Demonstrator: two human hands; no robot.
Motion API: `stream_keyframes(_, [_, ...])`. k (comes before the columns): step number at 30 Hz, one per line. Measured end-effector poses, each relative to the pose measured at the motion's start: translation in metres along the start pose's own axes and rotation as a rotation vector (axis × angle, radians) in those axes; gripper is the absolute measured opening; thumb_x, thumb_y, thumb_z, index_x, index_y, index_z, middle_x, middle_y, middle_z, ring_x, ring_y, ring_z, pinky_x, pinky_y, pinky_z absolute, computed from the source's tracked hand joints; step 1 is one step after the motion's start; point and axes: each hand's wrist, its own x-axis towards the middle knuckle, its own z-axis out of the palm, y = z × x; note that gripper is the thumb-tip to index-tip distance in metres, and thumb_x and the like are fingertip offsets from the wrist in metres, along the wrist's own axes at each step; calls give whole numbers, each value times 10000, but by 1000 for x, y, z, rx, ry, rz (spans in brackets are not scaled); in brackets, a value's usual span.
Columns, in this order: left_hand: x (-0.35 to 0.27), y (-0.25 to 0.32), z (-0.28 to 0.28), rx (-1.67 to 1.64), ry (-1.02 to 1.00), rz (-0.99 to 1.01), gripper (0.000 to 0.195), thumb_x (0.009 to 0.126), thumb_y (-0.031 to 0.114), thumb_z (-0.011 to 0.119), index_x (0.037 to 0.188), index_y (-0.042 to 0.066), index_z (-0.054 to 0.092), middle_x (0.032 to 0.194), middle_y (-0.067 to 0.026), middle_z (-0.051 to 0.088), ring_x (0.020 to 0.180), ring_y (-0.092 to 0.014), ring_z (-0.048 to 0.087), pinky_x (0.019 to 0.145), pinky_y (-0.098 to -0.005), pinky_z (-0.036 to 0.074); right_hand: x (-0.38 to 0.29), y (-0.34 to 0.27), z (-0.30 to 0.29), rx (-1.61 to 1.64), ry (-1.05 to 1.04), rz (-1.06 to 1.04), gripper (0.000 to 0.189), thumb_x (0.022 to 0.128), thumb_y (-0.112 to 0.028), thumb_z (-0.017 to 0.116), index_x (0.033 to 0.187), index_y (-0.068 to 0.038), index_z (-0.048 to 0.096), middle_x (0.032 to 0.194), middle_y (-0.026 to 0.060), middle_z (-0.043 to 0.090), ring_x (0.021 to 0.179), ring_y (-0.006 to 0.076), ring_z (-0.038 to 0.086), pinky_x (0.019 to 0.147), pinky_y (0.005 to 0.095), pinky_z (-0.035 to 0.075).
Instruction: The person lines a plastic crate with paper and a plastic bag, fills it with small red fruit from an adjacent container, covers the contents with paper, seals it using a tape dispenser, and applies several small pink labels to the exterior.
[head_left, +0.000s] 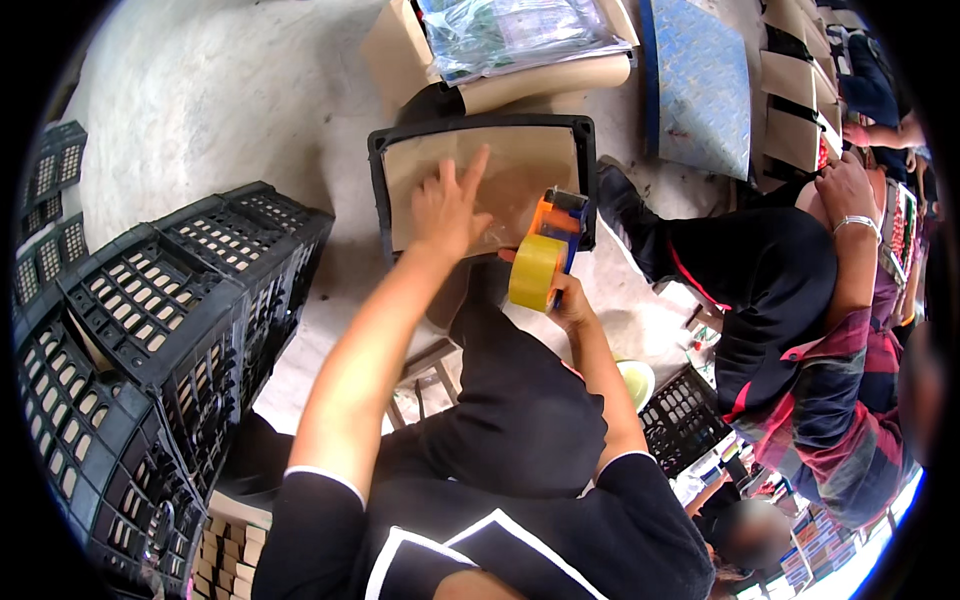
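Spread fingers of my left hand (447, 212) rest on a brown cardboard sheet or box top (525, 150), which sits inside the rim of a black plastic crate (480, 122) before me. My right hand (571, 301) grips a tape gun (555, 219) with an orange and blue frame. A wide roll of yellowish tape (534, 271) is mounted on it. The dispenser's head hangs over the right part of the cardboard. Whether tape runs from it to the cardboard, I cannot tell.
Stacked black crates (180, 285) stand on the left. Beyond my crate is an open carton (540, 94) with a plastic-wrapped bundle (517, 34). A blue metal plate (697, 82) lies at the upper right. A seated person (780, 262) is close on the right, their shoe near the crate.
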Motion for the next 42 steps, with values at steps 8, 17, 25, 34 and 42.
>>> stream_keyframes(8, [-3, -2, 34, -125, 221, 179, 870, 679, 224, 755, 1409, 235, 281, 1105, -93, 475, 994, -271, 523, 775, -423, 422, -2, 3, -5, 30, -34, 22, 585, 697, -95, 535, 1267, 11, 452, 1213, 123, 555, 1100, 254, 543, 950, 353, 426])
stream_keyframes(17, [-53, 10, 39, -579, 121, 383, 781, 704, 161, 706, 1385, 129, 326, 998, -113, 515, 892, -307, 510, 781, -421, 409, -22, 19, -50, 2, 110, 40, 602, 674, -97, 549, 1252, 45, 456, 1199, 146, 562, 1078, 261, 562, 935, 355, 447])
stream_keyframes(25, [-44, 21, 73, 31, 249, 332, 742, 729, 167, 643, 1393, 258, 325, 902, -42, 463, 853, -225, 453, 723, -374, 360, -79, -3, -20, -38, 95, -189, 665, 669, -188, 512, 1277, 70, 430, 1360, 251, 408, 1175, 337, 501, 972, 368, 426])
stream_keyframes(34, [-60, 24, 39, -138, 129, 392, 741, 719, 125, 632, 1394, 242, 350, 1001, -62, 489, 924, -236, 464, 774, -374, 373, -79, -14, -8, -113, 59, -120, 669, 639, -178, 512, 1257, 70, 448, 1318, 225, 462, 1064, 246, 570, 908, 302, 461])
stream_keyframes(42, [-94, 0, 2, -1033, 262, -49, 171, 774, 65, 658, 883, 33, 530, 883, -60, 529, 821, -147, 528, 750, -258, 436, -74, -24, 10, -162, 87, -181, 686, 596, -242, 530, 1224, 30, 486, 1261, 208, 515, 1054, 245, 573, 910, 310, 455])
